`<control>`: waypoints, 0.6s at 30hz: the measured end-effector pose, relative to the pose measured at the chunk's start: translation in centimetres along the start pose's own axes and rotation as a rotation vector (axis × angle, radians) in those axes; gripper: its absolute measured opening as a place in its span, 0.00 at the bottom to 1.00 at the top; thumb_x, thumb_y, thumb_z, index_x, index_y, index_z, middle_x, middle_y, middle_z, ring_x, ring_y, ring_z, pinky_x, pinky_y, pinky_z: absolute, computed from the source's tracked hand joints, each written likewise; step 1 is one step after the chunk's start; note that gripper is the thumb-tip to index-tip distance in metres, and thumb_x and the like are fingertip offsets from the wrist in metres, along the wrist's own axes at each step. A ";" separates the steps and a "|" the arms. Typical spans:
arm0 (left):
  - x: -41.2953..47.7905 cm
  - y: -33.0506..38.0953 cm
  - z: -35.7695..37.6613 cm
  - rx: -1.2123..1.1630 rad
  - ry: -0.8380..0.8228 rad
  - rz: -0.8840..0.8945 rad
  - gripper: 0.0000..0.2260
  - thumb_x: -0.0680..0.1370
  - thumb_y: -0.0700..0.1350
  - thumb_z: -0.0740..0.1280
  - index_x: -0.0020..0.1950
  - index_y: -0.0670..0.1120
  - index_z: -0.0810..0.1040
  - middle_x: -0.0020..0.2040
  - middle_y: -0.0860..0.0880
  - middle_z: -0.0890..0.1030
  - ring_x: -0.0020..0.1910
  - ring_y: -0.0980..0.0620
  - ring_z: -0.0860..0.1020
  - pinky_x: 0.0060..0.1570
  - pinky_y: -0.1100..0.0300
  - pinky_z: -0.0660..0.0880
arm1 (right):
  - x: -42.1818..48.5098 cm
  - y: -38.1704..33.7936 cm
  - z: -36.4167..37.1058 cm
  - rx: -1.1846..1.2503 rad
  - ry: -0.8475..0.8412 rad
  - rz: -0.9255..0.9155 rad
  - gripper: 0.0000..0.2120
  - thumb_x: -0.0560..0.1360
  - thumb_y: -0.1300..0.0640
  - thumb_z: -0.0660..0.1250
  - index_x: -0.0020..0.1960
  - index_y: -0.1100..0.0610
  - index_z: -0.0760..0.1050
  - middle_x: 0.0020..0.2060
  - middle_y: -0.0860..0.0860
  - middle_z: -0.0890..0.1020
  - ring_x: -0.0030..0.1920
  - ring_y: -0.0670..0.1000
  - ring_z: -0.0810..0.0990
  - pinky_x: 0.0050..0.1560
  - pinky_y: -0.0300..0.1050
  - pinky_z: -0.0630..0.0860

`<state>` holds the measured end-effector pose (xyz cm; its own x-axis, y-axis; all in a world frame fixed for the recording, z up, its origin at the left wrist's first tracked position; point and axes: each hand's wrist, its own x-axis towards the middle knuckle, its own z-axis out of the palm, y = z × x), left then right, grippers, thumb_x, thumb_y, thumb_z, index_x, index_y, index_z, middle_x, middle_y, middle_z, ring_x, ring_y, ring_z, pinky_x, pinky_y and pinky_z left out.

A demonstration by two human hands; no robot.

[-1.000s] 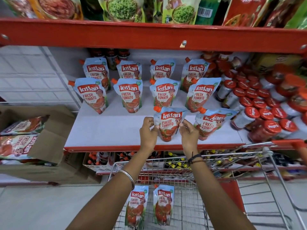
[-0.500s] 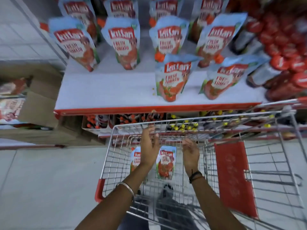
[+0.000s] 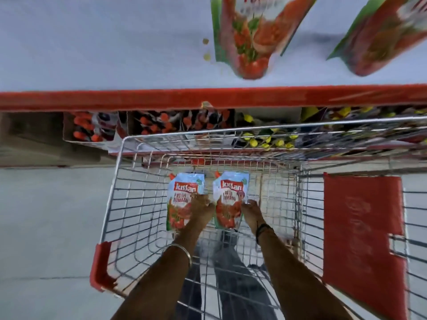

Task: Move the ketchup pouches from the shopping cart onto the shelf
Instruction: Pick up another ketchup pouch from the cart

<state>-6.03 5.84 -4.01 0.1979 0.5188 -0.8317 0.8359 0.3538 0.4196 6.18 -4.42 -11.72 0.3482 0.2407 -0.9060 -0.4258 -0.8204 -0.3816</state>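
Note:
Two ketchup pouches lie side by side on the wire floor of the shopping cart [image 3: 116, 181]. Both hands are down inside the cart. My left hand [image 3: 203, 206] presses the left edge of the right ketchup pouch [image 3: 230, 192] and covers part of the left ketchup pouch [image 3: 181, 204]. My right hand [image 3: 250, 210] clasps the right pouch's right edge, so it is held between both hands. Above, the white shelf with a red front lip [image 3: 161, 98] carries two upright pouches [image 3: 251, 35] [image 3: 381, 38], cut off at the top.
A red seat flap [image 3: 362, 239] stands at the cart's right. Below the shelf lip, a lower shelf holds red-capped bottles [image 3: 157, 123] and yellow-capped bottles [image 3: 265, 139]. A cardboard box [image 3: 30, 135] sits at the left, with grey floor [image 3: 46, 227] beside the cart.
Both hands left the pouch on the shelf, dropped into the cart and closed on the right pouch there. The view tilted down.

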 end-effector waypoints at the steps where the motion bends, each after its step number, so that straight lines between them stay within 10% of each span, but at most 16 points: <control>1: 0.6 -0.1 0.5 0.007 -0.022 -0.018 0.15 0.80 0.41 0.57 0.64 0.36 0.71 0.65 0.37 0.74 0.64 0.40 0.72 0.49 0.70 0.73 | 2.4 1.3 0.2 0.033 0.010 0.002 0.21 0.69 0.55 0.67 0.57 0.68 0.73 0.40 0.62 0.84 0.31 0.55 0.82 0.39 0.55 0.81; 7: 4.1 -0.3 2.6 -0.076 -0.016 -0.063 0.11 0.79 0.41 0.59 0.56 0.39 0.76 0.52 0.44 0.79 0.32 0.58 0.72 0.21 0.75 0.70 | -0.2 -1.2 0.9 0.086 0.212 -0.054 0.06 0.76 0.56 0.63 0.48 0.57 0.75 0.44 0.55 0.83 0.47 0.59 0.81 0.53 0.56 0.79; 9: 4.6 -0.7 3.0 -0.089 0.071 -0.079 0.06 0.77 0.40 0.61 0.47 0.41 0.77 0.47 0.42 0.81 0.32 0.55 0.75 0.30 0.66 0.76 | 0.0 -0.7 0.7 0.161 0.190 -0.065 0.09 0.74 0.59 0.64 0.35 0.53 0.77 0.38 0.51 0.85 0.45 0.60 0.82 0.53 0.62 0.79; 12: 3.5 -0.6 2.6 -0.124 0.119 -0.086 0.05 0.74 0.39 0.65 0.48 0.40 0.78 0.50 0.40 0.83 0.43 0.44 0.81 0.43 0.50 0.81 | -1.2 -0.5 0.6 0.190 0.153 -0.106 0.05 0.73 0.57 0.66 0.43 0.57 0.80 0.45 0.56 0.84 0.47 0.59 0.83 0.43 0.50 0.81; 18: -3.4 1.5 -1.2 -0.310 0.167 -0.052 0.06 0.72 0.37 0.68 0.48 0.41 0.77 0.50 0.41 0.82 0.49 0.42 0.80 0.49 0.50 0.79 | -7.8 -2.6 0.1 0.267 0.104 -0.271 0.07 0.74 0.54 0.68 0.42 0.57 0.79 0.46 0.58 0.83 0.49 0.58 0.82 0.43 0.44 0.78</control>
<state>-6.01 5.57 -0.15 0.0516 0.6047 -0.7948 0.6429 0.5889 0.4898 4.53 -4.13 -3.69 0.5546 0.3653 -0.7476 -0.5040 -0.5675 -0.6511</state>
